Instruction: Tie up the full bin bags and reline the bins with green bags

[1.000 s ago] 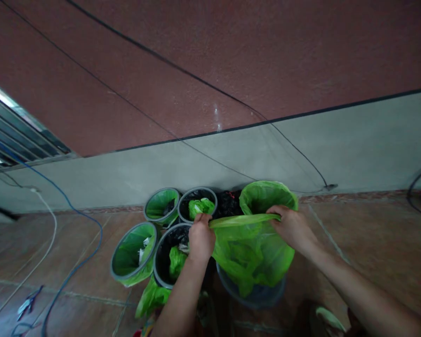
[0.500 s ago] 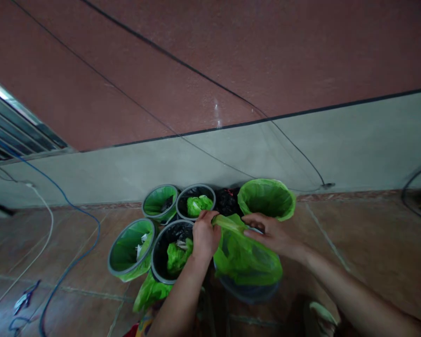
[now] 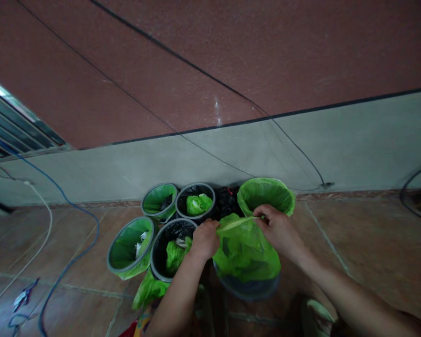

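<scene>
Both my hands grip the top edge of a bright green plastic bag [image 3: 245, 250] that hangs into a grey bin [image 3: 247, 289] in front of me. My left hand [image 3: 205, 238] is closed on the bag's left end. My right hand [image 3: 279, 228] pinches the right end, and the edge is stretched taut between them. Just behind stands a bin lined with a green bag [image 3: 265, 195].
Several more grey bins cluster to the left: one with a green liner [image 3: 129, 248], one with black liner and green wad [image 3: 171, 250], two behind [image 3: 160, 200] [image 3: 195, 202]. A loose green bag [image 3: 149, 291] lies on the tile floor. Blue cable [image 3: 73, 262] runs left; wall behind.
My right hand moved back out to the right and pulled the bag's edge taut again. The bag has sunk lower into the grey bin.
</scene>
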`<action>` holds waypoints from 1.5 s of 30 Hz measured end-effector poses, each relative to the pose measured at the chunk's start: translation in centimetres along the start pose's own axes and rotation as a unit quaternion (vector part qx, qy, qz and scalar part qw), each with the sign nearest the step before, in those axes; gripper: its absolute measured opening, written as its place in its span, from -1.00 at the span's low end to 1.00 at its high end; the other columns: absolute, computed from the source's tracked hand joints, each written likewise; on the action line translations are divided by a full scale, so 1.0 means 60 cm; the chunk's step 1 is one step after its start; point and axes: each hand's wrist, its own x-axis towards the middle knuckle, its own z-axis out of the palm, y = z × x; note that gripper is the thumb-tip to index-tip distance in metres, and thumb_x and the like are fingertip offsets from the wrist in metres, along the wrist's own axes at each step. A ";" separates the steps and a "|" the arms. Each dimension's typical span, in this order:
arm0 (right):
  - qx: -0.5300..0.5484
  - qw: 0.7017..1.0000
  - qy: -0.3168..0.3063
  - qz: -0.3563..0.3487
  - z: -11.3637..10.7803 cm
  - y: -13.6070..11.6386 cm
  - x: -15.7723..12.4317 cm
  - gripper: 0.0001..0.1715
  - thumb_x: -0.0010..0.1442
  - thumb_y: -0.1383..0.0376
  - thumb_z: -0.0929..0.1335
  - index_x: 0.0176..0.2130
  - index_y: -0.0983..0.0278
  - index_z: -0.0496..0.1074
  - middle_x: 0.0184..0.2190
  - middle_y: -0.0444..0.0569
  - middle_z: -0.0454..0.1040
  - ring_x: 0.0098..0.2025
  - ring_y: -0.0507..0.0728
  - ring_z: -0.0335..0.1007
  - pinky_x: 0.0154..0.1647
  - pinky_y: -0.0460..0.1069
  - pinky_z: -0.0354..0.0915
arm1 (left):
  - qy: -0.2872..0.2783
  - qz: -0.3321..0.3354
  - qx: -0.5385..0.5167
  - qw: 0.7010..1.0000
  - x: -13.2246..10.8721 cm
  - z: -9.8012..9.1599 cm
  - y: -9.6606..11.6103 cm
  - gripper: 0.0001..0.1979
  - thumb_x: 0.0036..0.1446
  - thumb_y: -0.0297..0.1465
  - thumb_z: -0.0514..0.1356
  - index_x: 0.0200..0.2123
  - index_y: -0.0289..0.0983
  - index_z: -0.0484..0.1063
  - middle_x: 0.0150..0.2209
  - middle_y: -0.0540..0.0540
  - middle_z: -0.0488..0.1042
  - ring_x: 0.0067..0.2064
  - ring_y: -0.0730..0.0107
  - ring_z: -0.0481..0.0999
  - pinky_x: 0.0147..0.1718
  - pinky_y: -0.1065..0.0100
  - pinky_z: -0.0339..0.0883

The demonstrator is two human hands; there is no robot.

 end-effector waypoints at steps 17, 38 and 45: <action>-0.056 0.995 -0.061 -0.062 0.020 -0.002 -0.012 -0.84 0.21 0.28 0.28 -0.28 0.23 0.46 -0.31 -0.04 0.53 -0.24 0.12 0.48 -0.18 -0.04 0.31 | 0.195 0.133 -0.135 0.962 0.009 0.019 0.054 -0.78 0.26 -0.48 0.04 -0.23 -0.24 0.49 -0.27 -0.07 0.49 -0.20 0.42 0.49 -0.13 0.41 0.34; -0.102 0.992 -0.029 0.064 -0.053 0.034 0.002 -0.79 0.00 0.25 0.36 -0.33 0.21 0.56 -0.36 -0.09 0.59 -0.39 0.09 0.46 -0.39 -0.06 0.28 | 0.113 0.006 -0.014 0.994 0.006 0.003 0.012 -0.52 0.07 -0.39 0.23 0.10 -0.24 0.41 0.01 -0.20 0.51 0.09 0.16 0.45 0.12 0.26 0.25; -0.061 0.996 -0.035 0.056 -0.073 0.069 0.007 -0.74 -0.03 0.19 0.40 -0.30 0.23 0.57 -0.38 -0.10 0.55 -0.43 0.05 0.41 -0.44 -0.08 0.28 | 0.120 -0.044 -0.010 0.992 0.017 0.000 -0.004 -0.56 0.07 -0.61 0.07 0.00 -0.25 0.49 -0.05 -0.16 0.57 -0.04 0.25 0.56 0.01 0.36 0.33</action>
